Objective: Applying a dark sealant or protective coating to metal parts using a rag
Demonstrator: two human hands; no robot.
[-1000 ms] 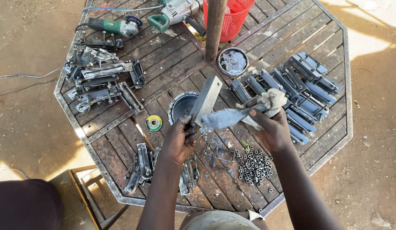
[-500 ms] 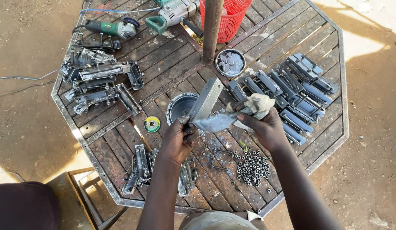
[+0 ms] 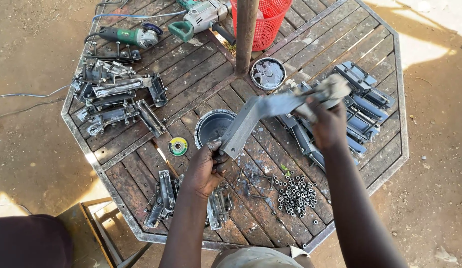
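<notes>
My left hand grips the low end of a bent metal bracket, fingers closed round it, above a dark bowl. My right hand is closed on a rag pressed to the bracket's upper end; the fingers are hidden under the cloth, so the exact hold is hard to make out. The bracket tilts above the table, an octagonal top of weathered wood slats in a metal frame, on dirt ground. A pile of nuts lies near me. The drill and red basket are cut off at the top.
</notes>
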